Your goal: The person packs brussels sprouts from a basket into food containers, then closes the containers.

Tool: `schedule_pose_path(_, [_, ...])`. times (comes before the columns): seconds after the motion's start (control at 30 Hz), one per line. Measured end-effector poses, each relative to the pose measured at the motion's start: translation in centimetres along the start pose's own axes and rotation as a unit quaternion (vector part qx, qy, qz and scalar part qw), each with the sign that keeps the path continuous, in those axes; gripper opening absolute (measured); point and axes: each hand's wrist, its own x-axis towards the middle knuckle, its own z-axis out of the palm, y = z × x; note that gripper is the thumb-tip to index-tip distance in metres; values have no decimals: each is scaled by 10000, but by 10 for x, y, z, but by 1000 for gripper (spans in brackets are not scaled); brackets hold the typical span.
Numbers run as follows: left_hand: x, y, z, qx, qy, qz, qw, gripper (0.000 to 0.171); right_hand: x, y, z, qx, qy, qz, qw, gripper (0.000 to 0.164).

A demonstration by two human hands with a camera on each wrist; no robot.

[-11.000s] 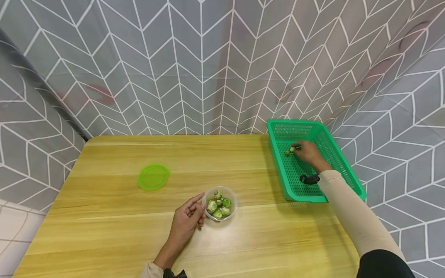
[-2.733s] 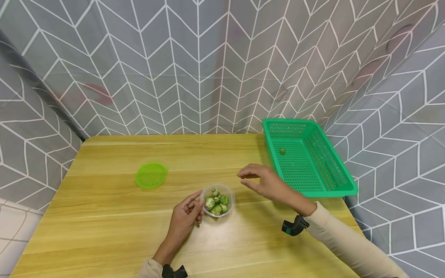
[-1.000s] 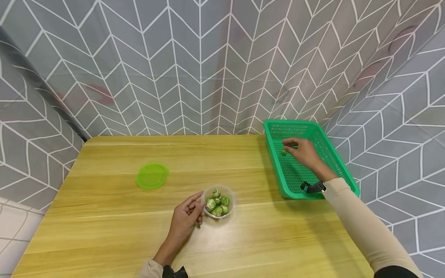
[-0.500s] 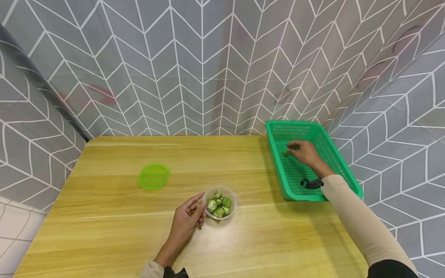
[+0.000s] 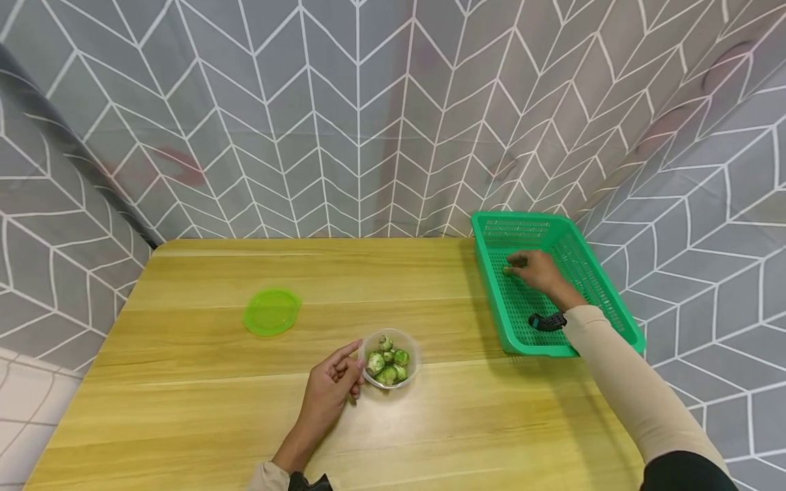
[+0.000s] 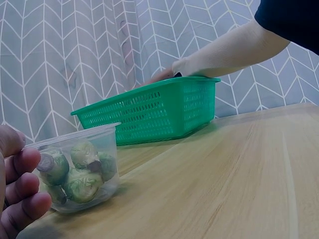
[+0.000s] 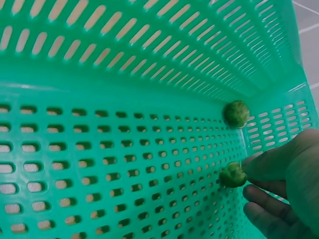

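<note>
In the head view, my left hand [image 5: 331, 382] holds the left rim of a clear plastic bowl [image 5: 413, 344] on the table. Several Brussels sprouts [image 5: 388, 360] lie inside it. The left wrist view shows thumb and fingers at the bowl's side. My right hand [image 5: 535, 271] reaches down into the green basket [image 5: 505, 327]. The right wrist view shows its thumb and fingertips pinching the edge of a Brussels sprout [image 7: 233, 175], low over the basket floor. A second sprout [image 7: 237, 114] rests near the basket's corner.
A flat green lid [image 5: 271, 312] lies left on the wooden table [image 5: 202, 382]. The basket stands at the back right, against the patterned curtain [image 5: 381, 116]. Its raised walls surround my right hand.
My right hand moved from above the table, right of the bowl, into the basket, then lower onto the sprout there. My left hand stayed at the bowl.
</note>
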Motion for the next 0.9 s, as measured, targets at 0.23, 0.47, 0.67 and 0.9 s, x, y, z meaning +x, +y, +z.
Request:
schedule_pose_path(0.23, [1,1,0,-47,-12,73,10000,42,0,-1,1,-37,-170,11,9998,36])
schedule_pose_path(0.47, [1,1,0,-38,-33,147,9999,43,2,1,4,1,-375,68,9993,37])
schedule_pose_path(0.67, [1,0,-1,-9,-135,198,9997,45,4,1,6,-35,-263,-61,9996,34])
schedule_pose_path(0.9, [0,0,-1,-21,-96,160,9998,44,5,3,10,-44,-186,-40,9998,31])
